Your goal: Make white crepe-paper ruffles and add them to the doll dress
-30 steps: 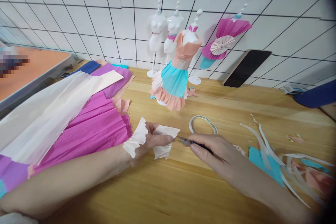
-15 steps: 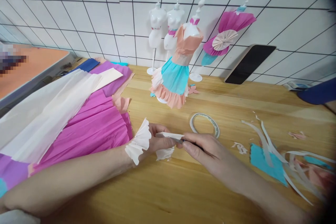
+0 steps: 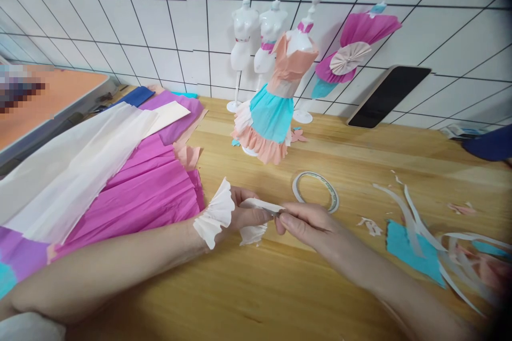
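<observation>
Since a second ago, the right hand (image 3: 310,222) has moved toward nine o'clock, closing the gap to the left hand (image 3: 244,217); its small tool (image 3: 273,212) now meets the white paper (image 3: 253,234), so work on that edge seems under way. The left hand pinches the paper at the right hand's nine o'clock; the right clasps the tool, handle hidden.

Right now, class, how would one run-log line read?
left hand: pinching white paper | right hand: gripping metal tool at paper | nearby: tape roll
</observation>
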Available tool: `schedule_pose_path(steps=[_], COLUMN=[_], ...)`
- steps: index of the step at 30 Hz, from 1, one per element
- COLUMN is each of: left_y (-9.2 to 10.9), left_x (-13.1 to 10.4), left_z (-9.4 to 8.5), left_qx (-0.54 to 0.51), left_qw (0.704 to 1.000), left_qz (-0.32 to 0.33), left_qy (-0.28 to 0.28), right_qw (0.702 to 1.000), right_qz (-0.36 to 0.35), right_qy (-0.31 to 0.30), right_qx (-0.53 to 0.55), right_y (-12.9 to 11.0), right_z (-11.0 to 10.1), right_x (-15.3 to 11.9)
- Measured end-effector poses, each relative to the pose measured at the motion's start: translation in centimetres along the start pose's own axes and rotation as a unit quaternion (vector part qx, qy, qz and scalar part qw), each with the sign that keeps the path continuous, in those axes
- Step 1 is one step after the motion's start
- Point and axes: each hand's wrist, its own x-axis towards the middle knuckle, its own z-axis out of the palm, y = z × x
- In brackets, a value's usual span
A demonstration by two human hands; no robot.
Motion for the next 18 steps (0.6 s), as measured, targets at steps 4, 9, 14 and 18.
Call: schedule_pose_path(steps=[4, 9, 14, 18], left_y=[-0.1, -0.1, 0.0, 0.0], left_x=[0.1, 0.1, 0.1, 0.2], left_z=[0.0, -0.1, -0.1, -0.2], left_qx=[-0.003, -0.011, -0.022, -0.034], left_qw=[1.000, 1.000, 1.000, 0.999], left_qz=[-0.015, -0.019, -0.019, -0.022], left_qy=[0.007, 0.007, -0.010, -0.026], right_qw=[0.996, 0.974, 0.953, 0.944], right_qz=[0.025, 0.052, 0.071, 0.088], right_qy=[-0.043, -0.066, -0.079, -0.083], right_qx=[0.075, 0.208, 0.284, 0.307], right_y=[0.9, 1.8, 1.9, 1.7], right_z=[0.2, 0.7, 0.7, 0.5], right_x=[0.3, 0.6, 0.5, 0.4])
